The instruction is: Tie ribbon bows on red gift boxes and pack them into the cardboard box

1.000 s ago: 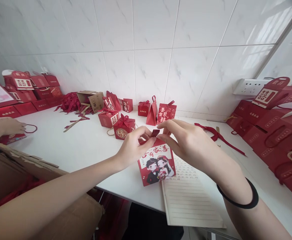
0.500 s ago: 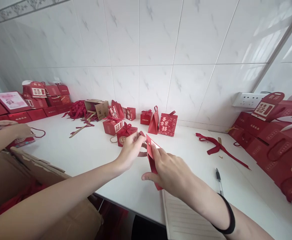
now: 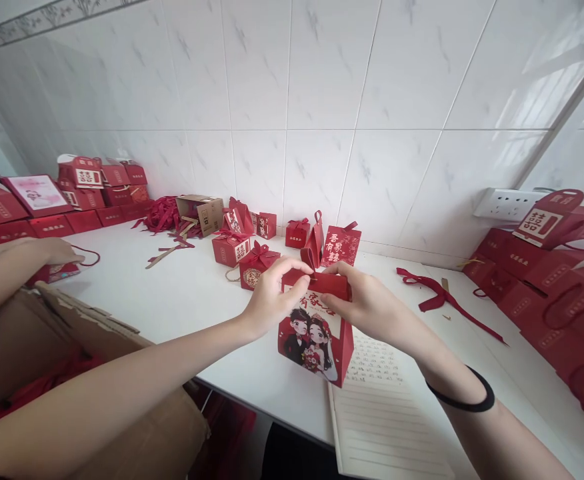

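left hand: pinching at base of ribbon loop | right hand: gripping top edge of couple-print box | box upright, by tabletop front edge, near notebook | risk: hard pinch could crease top, loose one could drop ribbon

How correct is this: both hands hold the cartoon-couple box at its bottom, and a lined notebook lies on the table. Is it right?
Not quite: the left hand and right hand hold the cartoon-couple box at its top, as the head view shows. The lined notebook does lie on the table.
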`<state>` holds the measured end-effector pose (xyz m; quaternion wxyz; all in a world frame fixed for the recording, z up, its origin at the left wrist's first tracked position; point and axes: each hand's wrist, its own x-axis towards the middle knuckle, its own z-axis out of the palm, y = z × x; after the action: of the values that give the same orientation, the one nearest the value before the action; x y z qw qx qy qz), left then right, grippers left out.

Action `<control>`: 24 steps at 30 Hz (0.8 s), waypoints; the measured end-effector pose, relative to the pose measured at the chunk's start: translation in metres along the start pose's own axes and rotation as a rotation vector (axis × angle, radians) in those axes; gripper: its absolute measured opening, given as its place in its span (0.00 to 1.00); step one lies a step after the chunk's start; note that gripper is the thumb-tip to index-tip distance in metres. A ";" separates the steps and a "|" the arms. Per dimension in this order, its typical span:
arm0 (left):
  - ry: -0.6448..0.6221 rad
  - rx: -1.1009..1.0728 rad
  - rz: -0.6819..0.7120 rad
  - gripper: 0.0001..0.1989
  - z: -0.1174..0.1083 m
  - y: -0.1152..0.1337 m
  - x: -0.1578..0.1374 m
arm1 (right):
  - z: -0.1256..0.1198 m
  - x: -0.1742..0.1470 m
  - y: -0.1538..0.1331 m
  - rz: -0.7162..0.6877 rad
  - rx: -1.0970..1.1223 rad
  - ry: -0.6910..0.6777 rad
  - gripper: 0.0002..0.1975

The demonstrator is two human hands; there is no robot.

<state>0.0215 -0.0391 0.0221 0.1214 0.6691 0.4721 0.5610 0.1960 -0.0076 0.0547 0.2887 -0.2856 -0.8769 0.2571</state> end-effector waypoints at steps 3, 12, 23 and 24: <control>0.003 -0.013 0.100 0.09 0.002 0.000 -0.002 | -0.006 0.001 0.000 0.013 0.055 -0.004 0.05; -0.020 0.054 0.254 0.13 -0.003 0.002 -0.003 | -0.007 0.004 0.008 -0.079 0.101 -0.098 0.03; -0.032 -0.018 0.262 0.21 0.002 0.004 -0.010 | -0.004 0.005 0.004 -0.141 0.064 -0.069 0.06; -0.035 -0.024 0.268 0.22 0.002 0.005 -0.011 | -0.004 0.004 0.004 -0.145 0.056 -0.059 0.06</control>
<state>0.0266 -0.0490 0.0180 0.0618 0.7343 0.3695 0.5661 0.1972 -0.0010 0.0571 0.2887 -0.2055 -0.8959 0.2681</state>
